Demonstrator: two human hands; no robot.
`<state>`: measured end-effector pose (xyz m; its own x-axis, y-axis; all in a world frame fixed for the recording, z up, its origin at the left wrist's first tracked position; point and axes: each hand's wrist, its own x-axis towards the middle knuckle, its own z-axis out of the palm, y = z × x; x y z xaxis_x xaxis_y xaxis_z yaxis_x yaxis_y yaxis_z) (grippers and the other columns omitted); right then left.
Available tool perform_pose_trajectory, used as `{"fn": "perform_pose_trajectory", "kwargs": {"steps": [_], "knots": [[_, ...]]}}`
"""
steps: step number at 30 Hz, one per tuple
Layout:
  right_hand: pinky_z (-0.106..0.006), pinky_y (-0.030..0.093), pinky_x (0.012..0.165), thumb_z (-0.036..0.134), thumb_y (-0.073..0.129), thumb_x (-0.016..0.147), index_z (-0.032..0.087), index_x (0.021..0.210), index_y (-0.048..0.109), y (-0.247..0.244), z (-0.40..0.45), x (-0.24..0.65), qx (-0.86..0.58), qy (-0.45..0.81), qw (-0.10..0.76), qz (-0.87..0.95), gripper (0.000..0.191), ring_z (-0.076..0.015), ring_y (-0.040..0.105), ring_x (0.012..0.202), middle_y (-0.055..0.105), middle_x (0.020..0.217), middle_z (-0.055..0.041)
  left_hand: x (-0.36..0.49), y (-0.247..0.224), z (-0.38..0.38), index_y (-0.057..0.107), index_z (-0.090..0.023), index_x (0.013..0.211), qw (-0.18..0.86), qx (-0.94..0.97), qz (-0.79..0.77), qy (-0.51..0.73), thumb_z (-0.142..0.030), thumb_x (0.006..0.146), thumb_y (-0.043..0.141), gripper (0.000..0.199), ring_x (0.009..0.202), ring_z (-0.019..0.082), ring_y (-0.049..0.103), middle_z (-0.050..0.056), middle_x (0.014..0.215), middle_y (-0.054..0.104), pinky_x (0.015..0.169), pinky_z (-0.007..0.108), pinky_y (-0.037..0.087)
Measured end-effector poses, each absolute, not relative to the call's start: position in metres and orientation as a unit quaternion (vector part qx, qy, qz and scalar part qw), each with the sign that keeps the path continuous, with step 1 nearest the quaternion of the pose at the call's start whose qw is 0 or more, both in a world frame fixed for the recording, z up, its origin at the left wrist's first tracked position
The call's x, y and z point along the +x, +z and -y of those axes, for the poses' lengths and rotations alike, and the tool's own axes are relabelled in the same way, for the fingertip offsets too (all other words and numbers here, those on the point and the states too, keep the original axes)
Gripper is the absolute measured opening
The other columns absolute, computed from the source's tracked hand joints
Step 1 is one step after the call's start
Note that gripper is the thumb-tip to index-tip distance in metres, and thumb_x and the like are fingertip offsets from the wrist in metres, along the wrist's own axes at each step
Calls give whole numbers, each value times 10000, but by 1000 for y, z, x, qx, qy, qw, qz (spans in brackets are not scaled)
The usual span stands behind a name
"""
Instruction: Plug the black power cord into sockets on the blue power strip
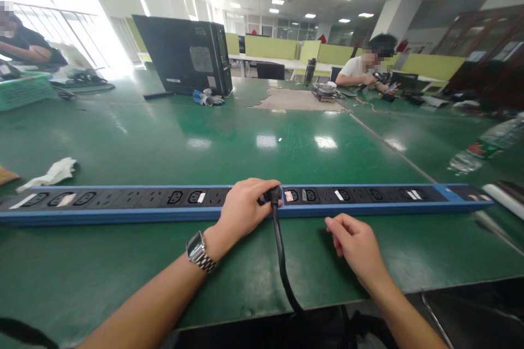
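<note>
A long blue power strip point(245, 210) with a row of black sockets lies across the green table. My left hand point(244, 207), with a watch point(197, 251) on its wrist, is closed around a black plug point(274, 195) at a socket near the strip's middle. From the plug a thick black cable point(281, 253) runs down over the table's front edge. My right hand point(352, 242) is to the right of the cable, just in front of the strip, its fingers curled together with nothing visible in them.
A black computer case point(180, 54) stands at the back left, gloves point(208, 98) beside it. A plastic bottle point(487, 144) lies at right, crumpled tissue point(53, 173) at left. Two other people sit at the table's far sides. A green basket point(27, 90) is at far left.
</note>
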<state>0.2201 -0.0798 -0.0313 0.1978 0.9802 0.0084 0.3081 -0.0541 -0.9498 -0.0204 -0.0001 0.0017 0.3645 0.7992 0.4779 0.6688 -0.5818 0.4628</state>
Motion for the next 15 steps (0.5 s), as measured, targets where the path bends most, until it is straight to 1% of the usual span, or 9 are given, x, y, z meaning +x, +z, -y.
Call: {"fn": "perform_pose_trajectory", "kwargs": {"steps": [3, 6, 7, 8, 10, 12, 13, 14, 15], "knots": [[-191, 352, 380, 587, 562, 846, 168, 636, 567, -15, 65, 192, -612, 435, 448, 485, 468, -85, 469, 347, 494, 433, 35, -26, 3, 1, 680, -260, 1126, 97, 833, -443, 318, -244, 800, 703, 327, 1040, 227, 649, 33, 1081, 732, 941, 402, 493], [-180, 346, 340, 603, 477, 893, 150, 700, 606, 9, 46, 146, -578, 557, 356, 478, 509, -109, 533, 342, 590, 468, -15, -29, 3, 7, 546, -266, 1328, 66, 855, -440, 266, -262, 786, 688, 560, 1154, 246, 605, 47, 1220, 687, 1042, 457, 421], [-174, 338, 329, 562, 482, 905, 147, 696, 601, 18, 42, 133, -570, 589, 336, 464, 480, -109, 534, 337, 599, 468, -20, -30, 3, 10, 490, -252, 1381, 43, 858, -449, 245, -271, 774, 692, 639, 1187, 265, 585, 64, 1264, 664, 1068, 488, 388], [-162, 331, 326, 509, 490, 914, 148, 685, 589, 27, 39, 123, -561, 611, 341, 443, 439, -96, 518, 328, 588, 454, -9, -30, 2, 12, 451, -230, 1411, 15, 858, -462, 223, -284, 766, 698, 692, 1218, 288, 561, 87, 1308, 635, 1084, 519, 359], [-135, 302, 326, 432, 519, 903, 158, 654, 557, 44, 41, 121, -518, 634, 416, 395, 372, -55, 438, 302, 517, 407, 41, -31, 0, 15, 445, -184, 1411, -36, 855, -484, 184, -328, 769, 706, 708, 1249, 330, 524, 129, 1377, 576, 1079, 555, 340], [-128, 271, 320, 455, 571, 858, 169, 638, 539, 55, 47, 140, -463, 619, 527, 354, 362, -35, 356, 285, 429, 371, 79, -31, -1, 16, 460, -162, 1393, -62, 858, -486, 155, -388, 787, 702, 691, 1248, 345, 514, 145, 1413, 538, 1054, 550, 361], [-134, 253, 311, 482, 611, 819, 172, 628, 536, 56, 50, 155, -447, 605, 565, 339, 372, -34, 333, 277, 404, 360, 84, -31, -1, 16, 455, -164, 1396, -68, 860, -484, 145, -410, 793, 697, 694, 1242, 344, 514, 143, 1416, 534, 1047, 544, 366], [-142, 247, 305, 497, 646, 780, 174, 611, 529, 55, 52, 172, -454, 592, 584, 321, 383, -37, 321, 271, 387, 347, 84, -32, -1, 15, 447, -169, 1401, -71, 861, -484, 140, -421, 799, 692, 697, 1235, 340, 517, 140, 1412, 537, 1044, 538, 367], [-148, 234, 297, 484, 670, 751, 174, 583, 517, 51, 52, 189, -473, 592, 579, 302, 384, -39, 312, 264, 374, 335, 81, -32, -1, 15, 440, -174, 1405, -74, 860, -485, 137, -427, 802, 688, 699, 1231, 338, 518, 137, 1409, 540, 1045, 535, 365]]}}
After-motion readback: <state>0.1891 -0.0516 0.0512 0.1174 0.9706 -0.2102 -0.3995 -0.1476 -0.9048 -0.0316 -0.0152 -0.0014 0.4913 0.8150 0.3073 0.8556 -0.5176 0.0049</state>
